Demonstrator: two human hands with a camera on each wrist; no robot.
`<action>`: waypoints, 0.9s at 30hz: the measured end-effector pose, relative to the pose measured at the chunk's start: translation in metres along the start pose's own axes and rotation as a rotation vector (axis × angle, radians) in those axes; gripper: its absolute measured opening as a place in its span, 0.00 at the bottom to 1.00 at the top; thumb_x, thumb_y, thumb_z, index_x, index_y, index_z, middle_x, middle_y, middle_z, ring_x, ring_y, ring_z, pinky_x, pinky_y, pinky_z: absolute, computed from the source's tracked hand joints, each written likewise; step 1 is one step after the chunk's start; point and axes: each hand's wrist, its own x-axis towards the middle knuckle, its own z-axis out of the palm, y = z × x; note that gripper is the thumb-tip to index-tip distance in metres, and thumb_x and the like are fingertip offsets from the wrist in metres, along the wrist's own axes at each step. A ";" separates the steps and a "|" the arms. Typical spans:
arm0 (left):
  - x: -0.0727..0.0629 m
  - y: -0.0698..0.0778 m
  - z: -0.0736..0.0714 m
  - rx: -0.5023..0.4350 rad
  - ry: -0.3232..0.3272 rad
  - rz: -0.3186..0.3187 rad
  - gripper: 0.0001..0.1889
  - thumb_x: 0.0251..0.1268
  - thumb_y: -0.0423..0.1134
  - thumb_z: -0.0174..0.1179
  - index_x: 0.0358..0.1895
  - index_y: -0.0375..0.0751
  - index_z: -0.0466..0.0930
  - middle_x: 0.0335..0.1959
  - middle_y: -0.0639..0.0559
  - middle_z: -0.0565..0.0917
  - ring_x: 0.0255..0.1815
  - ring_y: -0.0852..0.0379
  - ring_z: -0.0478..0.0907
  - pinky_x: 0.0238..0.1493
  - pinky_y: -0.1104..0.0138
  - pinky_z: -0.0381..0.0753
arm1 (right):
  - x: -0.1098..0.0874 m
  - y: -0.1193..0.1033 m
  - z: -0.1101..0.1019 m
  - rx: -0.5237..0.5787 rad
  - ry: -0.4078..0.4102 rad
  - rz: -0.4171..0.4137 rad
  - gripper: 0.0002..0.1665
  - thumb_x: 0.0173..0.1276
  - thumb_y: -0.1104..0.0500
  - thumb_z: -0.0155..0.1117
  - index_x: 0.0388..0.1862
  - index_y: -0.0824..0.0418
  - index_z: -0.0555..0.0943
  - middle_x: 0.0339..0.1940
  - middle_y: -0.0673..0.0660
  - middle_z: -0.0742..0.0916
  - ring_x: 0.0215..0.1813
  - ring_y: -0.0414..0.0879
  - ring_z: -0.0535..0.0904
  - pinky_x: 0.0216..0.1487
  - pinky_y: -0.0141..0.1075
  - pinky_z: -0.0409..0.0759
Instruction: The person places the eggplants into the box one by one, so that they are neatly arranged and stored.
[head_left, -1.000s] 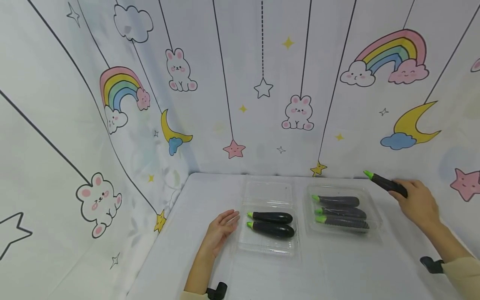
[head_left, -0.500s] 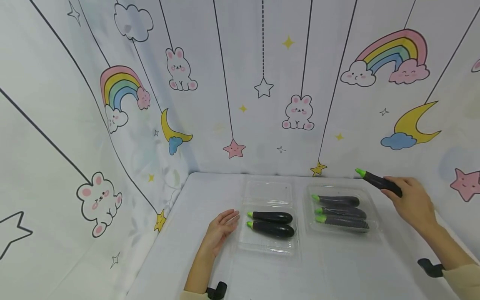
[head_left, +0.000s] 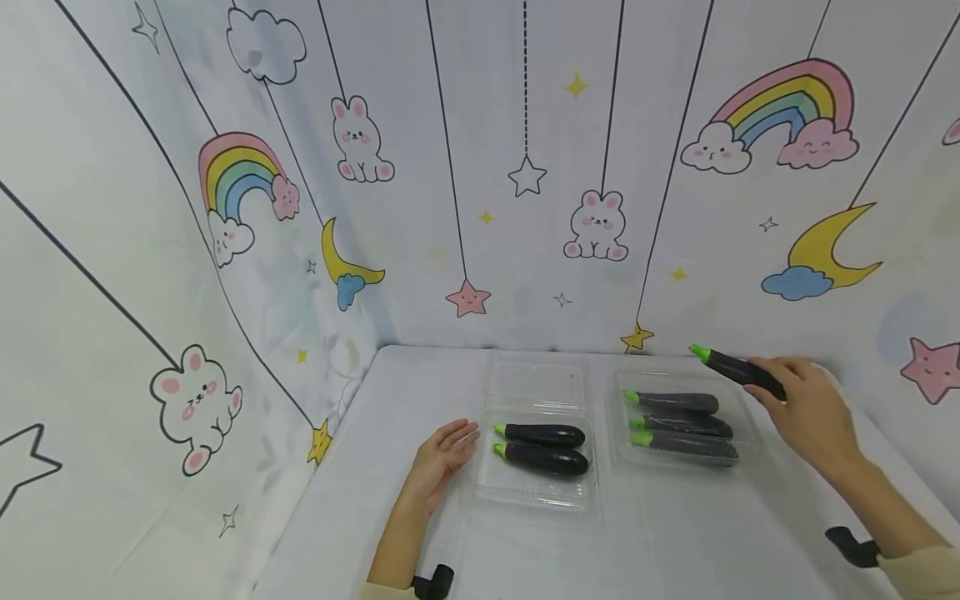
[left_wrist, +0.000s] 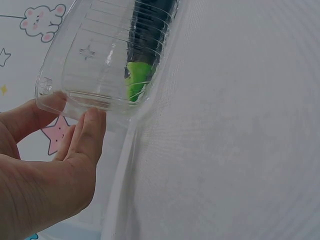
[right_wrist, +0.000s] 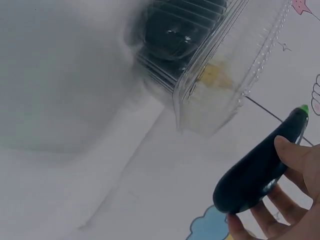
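A dark eggplant (head_left: 738, 372) with a bright green stem end is held between the thumb and fingers of my right hand (head_left: 813, 412), raised over the back right of the right clear container (head_left: 742, 458). Three dark eggplants (head_left: 678, 402) lie side by side in that container. To its left, two more eggplants (head_left: 543, 458) lie in an open clear clamshell box (head_left: 525, 492). My left hand (head_left: 438, 462) stays beside this box's left edge with fingers extended. In the left wrist view, fingertips (left_wrist: 94, 116) are right at the box's plastic wall.
Both containers rest on a white-covered table (head_left: 675, 542). The left box's lid (head_left: 536, 387) lies folded back toward the rear. A white curtain (head_left: 510, 250) printed with bunnies, stars and rainbows hangs behind the table and along its left side.
My right hand has moved left with the eggplant, from the right of the right container to over its back right part. My left hand and both containers have not moved.
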 end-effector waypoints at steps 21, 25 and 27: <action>0.001 -0.001 0.000 0.007 -0.001 -0.004 0.35 0.70 0.18 0.55 0.78 0.24 0.55 0.78 0.28 0.64 0.78 0.37 0.64 0.64 0.68 0.80 | -0.015 -0.055 0.010 0.036 -0.001 -0.091 0.32 0.60 0.61 0.80 0.65 0.59 0.82 0.55 0.66 0.83 0.47 0.62 0.80 0.31 0.48 0.80; 0.001 0.000 -0.001 0.008 0.001 -0.006 0.35 0.69 0.18 0.55 0.78 0.24 0.55 0.77 0.28 0.65 0.78 0.37 0.64 0.63 0.69 0.80 | -0.018 -0.067 0.014 0.033 0.002 -0.143 0.34 0.59 0.61 0.81 0.65 0.58 0.82 0.55 0.64 0.83 0.48 0.62 0.82 0.33 0.55 0.83; 0.000 0.000 -0.001 0.010 0.002 -0.007 0.35 0.69 0.18 0.55 0.78 0.24 0.55 0.77 0.28 0.65 0.78 0.37 0.65 0.64 0.68 0.80 | -0.019 -0.073 0.016 0.033 0.011 -0.173 0.35 0.57 0.61 0.82 0.65 0.59 0.83 0.55 0.64 0.83 0.48 0.62 0.82 0.35 0.56 0.83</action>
